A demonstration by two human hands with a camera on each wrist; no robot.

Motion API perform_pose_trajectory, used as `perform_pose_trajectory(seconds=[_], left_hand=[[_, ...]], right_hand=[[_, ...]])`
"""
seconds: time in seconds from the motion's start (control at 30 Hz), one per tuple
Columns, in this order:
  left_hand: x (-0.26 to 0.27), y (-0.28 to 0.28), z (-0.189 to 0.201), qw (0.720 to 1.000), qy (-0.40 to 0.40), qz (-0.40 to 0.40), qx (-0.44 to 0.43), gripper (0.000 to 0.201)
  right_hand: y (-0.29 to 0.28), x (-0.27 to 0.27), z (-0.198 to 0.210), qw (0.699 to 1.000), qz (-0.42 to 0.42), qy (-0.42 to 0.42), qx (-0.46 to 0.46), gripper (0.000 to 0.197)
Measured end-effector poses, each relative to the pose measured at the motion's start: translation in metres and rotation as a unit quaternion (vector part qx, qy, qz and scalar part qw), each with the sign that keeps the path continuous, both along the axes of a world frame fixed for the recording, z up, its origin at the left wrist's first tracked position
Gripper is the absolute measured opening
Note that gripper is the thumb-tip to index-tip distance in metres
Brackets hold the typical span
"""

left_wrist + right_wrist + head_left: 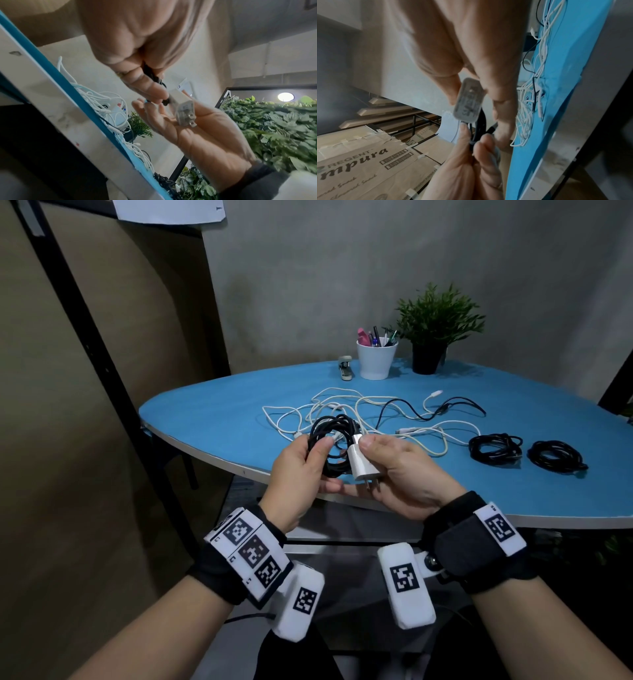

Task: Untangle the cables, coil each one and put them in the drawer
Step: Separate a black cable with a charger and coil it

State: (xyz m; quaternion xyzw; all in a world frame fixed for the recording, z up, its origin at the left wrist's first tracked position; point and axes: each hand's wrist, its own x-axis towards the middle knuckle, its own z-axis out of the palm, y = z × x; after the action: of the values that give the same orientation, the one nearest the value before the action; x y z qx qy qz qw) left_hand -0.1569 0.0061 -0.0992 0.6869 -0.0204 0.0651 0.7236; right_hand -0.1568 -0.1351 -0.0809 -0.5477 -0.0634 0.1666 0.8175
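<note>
Gripping a coiled black cable [330, 445] above the near rim of the blue table [212, 414], the left hand [301, 474] has thumb and fingers curled round the loops, while the right hand [404, 474] pinches the white plug adapter [363, 462] at the coil's 3 o'clock, prongs toward the wearer. On the tabletop at 12 o'clock from the hands lies a tangle of white cables [346, 409] crossed by a thin black lead [442, 409]; at 3 o'clock, two coiled black bundles [495, 448] sit side by side. Beyond, at 12 o'clock: stapler [345, 367], white pen cup [376, 359], potted plant [436, 330].
</note>
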Motion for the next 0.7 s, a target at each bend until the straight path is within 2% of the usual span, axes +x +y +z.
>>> perform_pose_trajectory(seconds=[0.1, 0.13, 0.23, 0.27, 0.57, 0.7], left_hand=[[0.000, 0.002, 0.002, 0.999, 0.004, -0.008, -0.046, 0.014], [0.000, 0.003, 0.003, 0.998, 0.005, -0.012, -0.058, 0.014], [0.000, 0.002, 0.004, 0.996, 0.022, -0.026, -0.083, 0.017], [-0.001, 0.002, 0.004, 0.996, 0.029, -0.029, -0.081, 0.020], [0.002, 0.006, -0.003, 0.990, 0.040, -0.080, 0.105, 0.028], [0.004, 0.005, 0.000, 0.987, 0.039, -0.089, 0.126, 0.029]], right_hand=[[-0.004, 0.000, -0.003, 1.000, 0.016, 0.001, 0.020, 0.041], [-0.006, -0.001, -0.002, 1.000, 0.030, -0.004, 0.010, 0.041], [-0.009, -0.006, -0.002, 0.999, 0.038, -0.022, -0.022, 0.015], [-0.009, -0.007, -0.002, 0.999, 0.026, -0.026, -0.030, 0.012], [-0.017, -0.006, -0.009, 0.990, -0.096, -0.055, -0.090, 0.013], [-0.034, -0.004, -0.011, 0.986, -0.128, -0.039, -0.100, 0.013]])
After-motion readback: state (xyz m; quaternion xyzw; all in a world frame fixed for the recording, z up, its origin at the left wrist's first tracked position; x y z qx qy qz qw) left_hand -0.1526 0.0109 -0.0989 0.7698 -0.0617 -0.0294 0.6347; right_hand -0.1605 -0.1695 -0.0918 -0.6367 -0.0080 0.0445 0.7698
